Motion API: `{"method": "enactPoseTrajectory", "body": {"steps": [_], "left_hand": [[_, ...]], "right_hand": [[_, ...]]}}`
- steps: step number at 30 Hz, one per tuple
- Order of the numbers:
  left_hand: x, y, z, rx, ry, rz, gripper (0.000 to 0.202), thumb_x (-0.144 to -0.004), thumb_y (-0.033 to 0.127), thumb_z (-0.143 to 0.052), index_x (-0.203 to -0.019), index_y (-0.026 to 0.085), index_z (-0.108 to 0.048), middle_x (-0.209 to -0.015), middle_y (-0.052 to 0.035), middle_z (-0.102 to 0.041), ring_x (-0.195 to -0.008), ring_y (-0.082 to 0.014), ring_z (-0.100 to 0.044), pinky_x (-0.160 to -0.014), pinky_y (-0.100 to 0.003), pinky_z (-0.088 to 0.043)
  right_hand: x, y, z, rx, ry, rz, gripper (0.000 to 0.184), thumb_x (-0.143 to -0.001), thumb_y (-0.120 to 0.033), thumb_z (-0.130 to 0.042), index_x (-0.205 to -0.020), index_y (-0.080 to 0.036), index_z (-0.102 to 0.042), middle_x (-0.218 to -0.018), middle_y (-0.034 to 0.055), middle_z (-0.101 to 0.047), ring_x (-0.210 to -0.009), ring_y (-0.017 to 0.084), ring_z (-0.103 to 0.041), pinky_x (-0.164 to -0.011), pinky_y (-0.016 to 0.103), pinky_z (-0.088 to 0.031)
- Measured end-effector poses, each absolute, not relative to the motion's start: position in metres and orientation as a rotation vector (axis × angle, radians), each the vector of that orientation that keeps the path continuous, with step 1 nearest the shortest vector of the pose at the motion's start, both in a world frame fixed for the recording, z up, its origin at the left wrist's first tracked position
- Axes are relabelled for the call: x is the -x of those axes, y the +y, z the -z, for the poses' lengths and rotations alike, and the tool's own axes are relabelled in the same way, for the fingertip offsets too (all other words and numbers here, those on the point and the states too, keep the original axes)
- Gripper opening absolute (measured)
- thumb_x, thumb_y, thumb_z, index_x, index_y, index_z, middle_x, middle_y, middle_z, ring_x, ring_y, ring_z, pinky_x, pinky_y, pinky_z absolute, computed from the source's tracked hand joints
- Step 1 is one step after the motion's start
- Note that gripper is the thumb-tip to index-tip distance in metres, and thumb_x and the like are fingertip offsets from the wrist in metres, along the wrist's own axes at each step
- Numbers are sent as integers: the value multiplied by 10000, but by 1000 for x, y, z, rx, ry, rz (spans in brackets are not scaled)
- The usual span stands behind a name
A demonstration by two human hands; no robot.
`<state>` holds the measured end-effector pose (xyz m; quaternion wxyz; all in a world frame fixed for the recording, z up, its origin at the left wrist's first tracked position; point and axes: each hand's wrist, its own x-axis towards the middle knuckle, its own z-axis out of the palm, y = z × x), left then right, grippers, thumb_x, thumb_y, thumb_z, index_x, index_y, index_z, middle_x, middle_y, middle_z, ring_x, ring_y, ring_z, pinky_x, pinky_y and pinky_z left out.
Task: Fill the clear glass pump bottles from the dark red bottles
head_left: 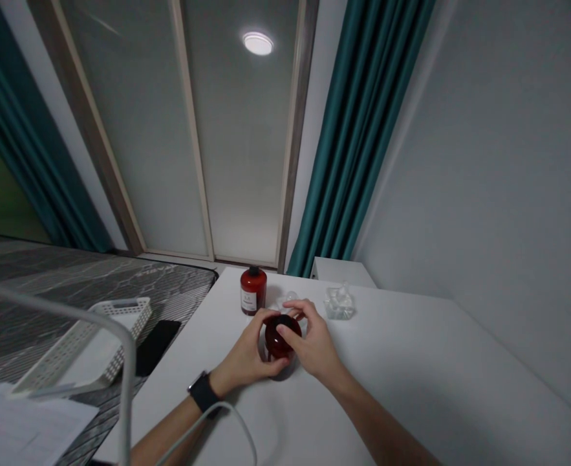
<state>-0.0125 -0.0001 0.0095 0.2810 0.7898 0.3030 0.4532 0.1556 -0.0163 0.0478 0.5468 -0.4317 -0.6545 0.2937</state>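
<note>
A dark red-brown bottle [275, 344] with a black top stands on the white table [207, 362] between my hands. My left hand [247, 357], with a black watch on its wrist, curves its thumb and fingers around the bottle's side. On the black top are the fingers and thumb of my right hand [317, 344], closed about it. Behind my left hand stands a similar red-brown bottle [253, 291] with a white label and a black cap. A clear glass piece [339, 304] sits right of my right hand. Another clear object [288, 298] is partly hidden behind my fingers.
To the left, a white perforated basket [79, 353], a black flat object [158, 346] and paper sheets [33, 421] lie on a grey patterned surface. A pale curved tube [127, 382] and a pale cable [231, 409] cross the foreground. A white cabinet [343, 270] stands behind the table.
</note>
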Motion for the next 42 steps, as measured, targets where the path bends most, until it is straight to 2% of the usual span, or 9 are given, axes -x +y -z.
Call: {"method": "enactPoseTrajectory", "body": {"steps": [4, 7, 12, 15, 21, 25, 31, 35, 42], "left_hand": [[14, 1, -13, -2141, 803, -1189, 643, -701, 233, -717, -1282, 186, -445, -1234, -121, -574, -1163, -306, -581, -1029, -471, -481], [18, 2, -14, -2173, 841, -1168, 667, -680, 228, -714, -1287, 180, -442, -1236, -122, -576, -1159, -314, -580, -1040, -486, -472], [26, 6, -14, -2198, 912, -1151, 694, -660, 209, -688, -1303, 184, -430, -1260, -121, -574, -1180, -323, -572, -1062, -510, -453], [30, 9, -14, -2203, 936, -1154, 695, -655, 186, -669, -1304, 190, -420, -1262, -123, -573, -1180, -324, -573, -1060, -517, -452], [34, 14, -14, -2193, 958, -1166, 657, -692, 206, -644, -1304, 187, -409, -1253, -124, -577, -1172, -316, -582, -1047, -512, -465], [33, 15, -12, -2204, 951, -1174, 656, -689, 221, -645, -1301, 182, -413, -1251, -129, -578, -1170, -318, -583, -1049, -512, -466], [33, 14, -12, -2194, 978, -1178, 655, -685, 212, -641, -1301, 185, -421, -1254, -124, -582, -1174, -310, -589, -1055, -501, -469], [30, 13, -13, -2155, 1025, -1204, 635, -675, 215, -645, -1276, 184, -443, -1228, -116, -601, -1161, -309, -600, -1055, -493, -474], [20, 15, -12, -2125, 1063, -1232, 626, -677, 189, -645, -1274, 185, -457, -1227, -109, -610, -1157, -301, -608, -1035, -478, -490]], "right_hand": [[-172, -14, -42, 925, -1701, -557, 133, -875, -209, -586, -984, -246, -654, -963, 37, -630, -948, 218, -567, -859, 355, -456], [-189, -6, -32, 976, -1702, -445, 170, -944, -217, -483, -986, -232, -647, -955, 51, -642, -958, 218, -576, -878, 369, -456], [-207, 16, -10, 1128, -1660, -416, 241, -915, -195, -458, -1104, -207, -609, -1059, 95, -651, -1021, 245, -597, -877, 412, -480], [-208, 29, -3, 1141, -1711, -461, 392, -839, -187, -569, -1229, -220, -568, -1196, 104, -631, -1140, 263, -568, -975, 454, -464], [-204, 50, 5, 1196, -1818, -644, 819, -721, -209, -746, -1459, -244, -392, -1451, 133, -480, -1392, 289, -406, -1173, 494, -309], [-202, 59, 9, 1195, -1829, -721, 921, -702, -197, -782, -1496, -246, -319, -1398, 122, -510, -1335, 264, -481, -1152, 460, -353], [-210, 55, 12, 1204, -1788, -702, 890, -709, -188, -778, -1481, -263, -342, -1275, 87, -533, -1218, 246, -545, -1071, 443, -436], [-224, 43, 14, 1201, -1776, -688, 900, -706, -195, -788, -1479, -309, -341, -1239, 62, -537, -1179, 235, -554, -1071, 455, -433], [-251, 20, 13, 1235, -1745, -646, 848, -714, -210, -771, -1458, -281, -372, -1283, 87, -517, -1212, 262, -524, -1075, 468, -418]]}}
